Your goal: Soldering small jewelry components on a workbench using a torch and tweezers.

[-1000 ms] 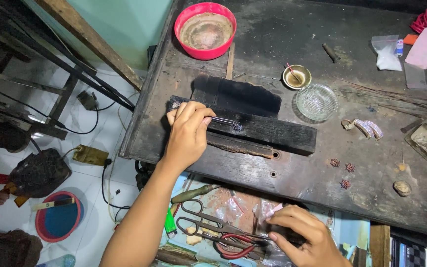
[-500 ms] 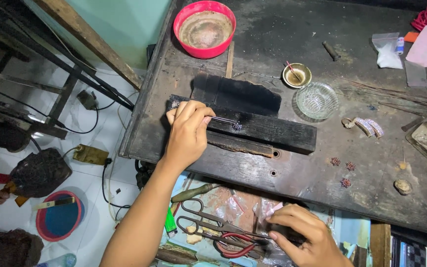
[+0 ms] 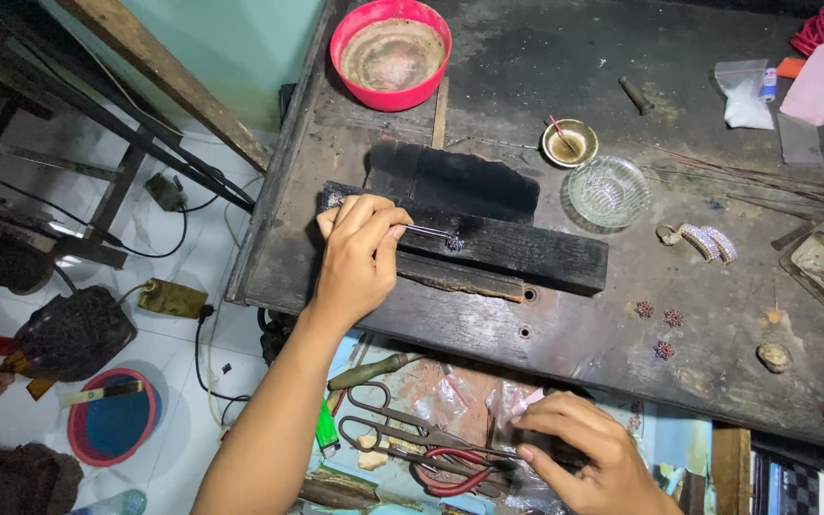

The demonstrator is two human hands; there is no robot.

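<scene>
Nearest us, our right hand point(image 3: 579, 448) reaches down into the open drawer below the counter point(image 3: 622, 334), fingers curled over a crinkled plastic bag point(image 3: 517, 405); whether this grip has closed on anything we cannot tell, since the knuckles hide the fingertips and the frame cuts the hand off. Just left of it lie the scissors point(image 3: 402, 434) and red-handled pliers point(image 3: 455, 472), probably kept there for quick reach.

Farther out, our left hand point(image 3: 360, 253) rests on the counter with its grip pinched shut on thin tweezers point(image 3: 426, 231). Their tips point right, touching a small beaded cluster point(image 3: 453, 243) on the charred wooden block point(image 3: 507, 248), likely a heat-safe bed for fine work. The cluster is too small to read in detail.

Beyond the left grip sit a glass dish point(image 3: 607, 191), a small brass cup point(image 3: 569, 143) and a red bowl point(image 3: 391, 52).
</scene>
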